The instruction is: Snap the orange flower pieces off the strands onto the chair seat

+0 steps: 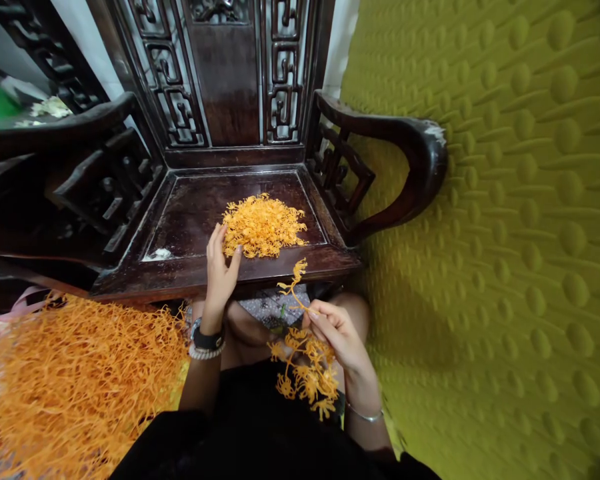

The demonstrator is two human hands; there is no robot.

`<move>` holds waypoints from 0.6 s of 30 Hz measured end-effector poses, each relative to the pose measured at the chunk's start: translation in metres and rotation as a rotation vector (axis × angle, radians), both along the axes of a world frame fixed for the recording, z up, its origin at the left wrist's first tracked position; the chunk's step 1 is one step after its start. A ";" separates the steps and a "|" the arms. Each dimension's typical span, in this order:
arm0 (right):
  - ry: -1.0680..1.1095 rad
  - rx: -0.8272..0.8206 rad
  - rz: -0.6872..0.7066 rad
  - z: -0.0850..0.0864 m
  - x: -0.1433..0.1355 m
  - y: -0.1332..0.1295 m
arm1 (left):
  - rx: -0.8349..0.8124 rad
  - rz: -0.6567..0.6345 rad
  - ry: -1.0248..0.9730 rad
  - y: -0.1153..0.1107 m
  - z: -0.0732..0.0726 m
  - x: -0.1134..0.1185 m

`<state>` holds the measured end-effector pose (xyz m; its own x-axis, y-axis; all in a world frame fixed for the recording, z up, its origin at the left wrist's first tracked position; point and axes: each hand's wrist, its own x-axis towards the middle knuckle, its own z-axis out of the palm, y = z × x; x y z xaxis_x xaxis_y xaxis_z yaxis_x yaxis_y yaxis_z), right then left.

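A heap of small orange plastic flower pieces [264, 225] lies on the seat of a dark wooden chair [190, 200]. My left hand [221, 270] is at the heap's left edge, fingers apart, with nothing visible held. Lower and to the right, over my lap, my right hand [333, 330] pinches an orange branched stem [296, 287]. Its upper end points up toward the seat's front edge. Several orange flower heads [307, 373] hang below the same hand; whether they belong to one stem or more I cannot tell.
A large tangle of orange stems [90, 380] fills the lower left beside my left forearm. Curved armrests [405, 153] flank the seat. A textured yellow-green surface [505, 267] rises along the right. A small white patch [159, 255] marks the seat's front left.
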<state>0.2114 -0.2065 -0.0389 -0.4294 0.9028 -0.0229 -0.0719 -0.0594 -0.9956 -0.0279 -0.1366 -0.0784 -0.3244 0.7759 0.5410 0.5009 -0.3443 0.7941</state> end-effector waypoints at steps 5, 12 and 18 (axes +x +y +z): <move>-0.025 -0.007 0.093 0.005 -0.008 -0.003 | 0.017 -0.448 -0.490 -0.036 0.037 0.035; -0.023 0.051 0.266 0.010 -0.020 -0.007 | -0.429 -0.652 -0.734 -0.062 0.050 0.070; 0.004 0.080 0.326 0.017 -0.023 -0.016 | -0.316 -0.367 -0.753 -0.056 0.043 0.057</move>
<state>0.1884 -0.2228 -0.0223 -0.6957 0.7169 0.0446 -0.0657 -0.0017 -0.9978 0.0290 -0.1930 -0.0352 -0.2089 0.9775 0.0283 -0.2901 -0.0895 0.9528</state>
